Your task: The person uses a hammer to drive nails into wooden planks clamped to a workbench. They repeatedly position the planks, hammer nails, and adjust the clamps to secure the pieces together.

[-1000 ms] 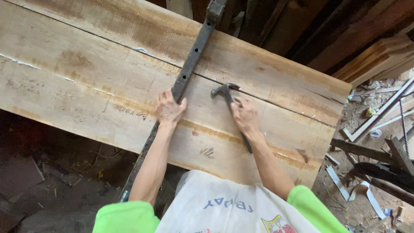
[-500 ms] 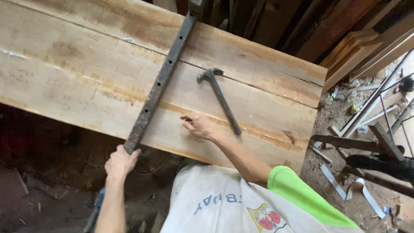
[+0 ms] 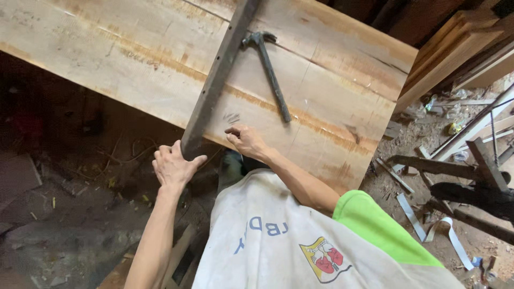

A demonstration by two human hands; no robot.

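Observation:
A long dark metal bar (image 3: 220, 75) lies slanted across wide pale wooden planks (image 3: 134, 59). My left hand (image 3: 174, 166) grips the bar's near end, which sticks out past the planks' front edge. My right hand (image 3: 245, 140) rests with curled fingers on the planks' front edge, just right of the bar, holding nothing. A claw hammer (image 3: 270, 72) lies on the planks beyond my right hand, its head touching or close to the bar.
Dark dirt floor (image 3: 64, 214) with debris lies below the planks on the left. At right are stacked timber (image 3: 460, 48), scrap wood pieces and metal strips (image 3: 439, 225) on the ground. My white apron (image 3: 267, 241) fills the lower middle.
My left hand slid from the middle of the bar down to its near end. My right hand let go of the hammer and came to the planks' front edge.

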